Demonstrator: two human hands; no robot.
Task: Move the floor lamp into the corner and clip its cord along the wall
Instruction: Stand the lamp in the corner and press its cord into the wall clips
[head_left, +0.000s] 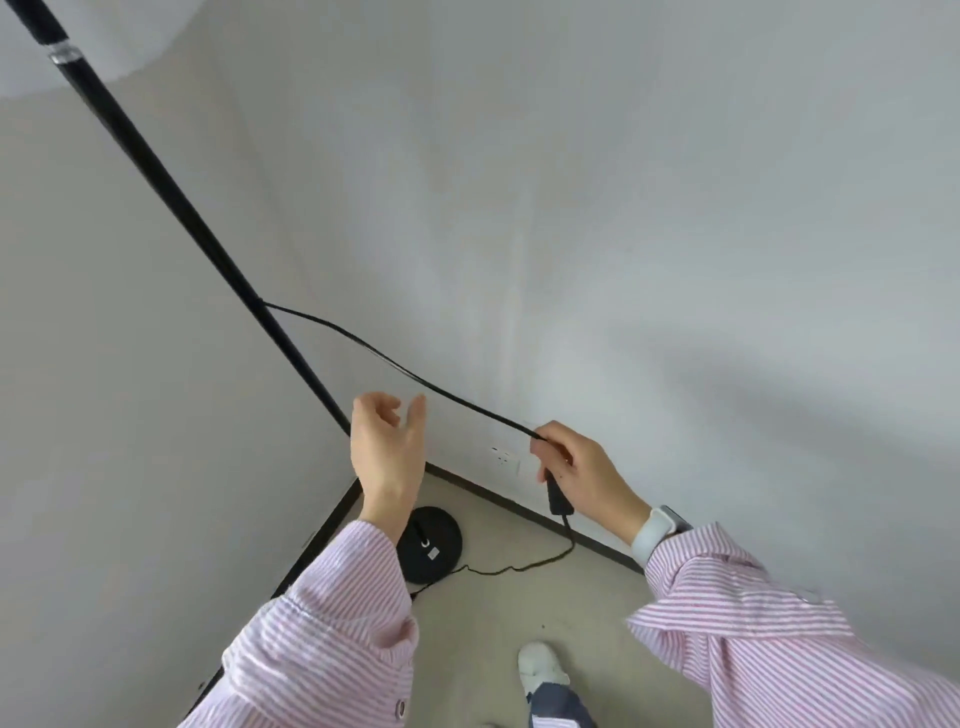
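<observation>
The floor lamp stands in the room's corner: a black pole (171, 192) rises up and left from a round black base (436, 543) on the floor, partly hidden by my left arm. A thin black cord (395, 366) leaves the pole partway up and runs taut down to my right hand (576, 473), which is closed around it and around a black inline switch box (558, 499). Below the box the cord droops to the floor and back toward the base. My left hand (387, 447) hovers open just under the cord, touching nothing.
A white wall socket (505, 461) sits low on the right wall, just left of my right hand. A dark skirting board (493, 499) runs along both walls. The white lampshade (98, 47) fills the top left. My white shoe (540, 670) stands on the beige floor.
</observation>
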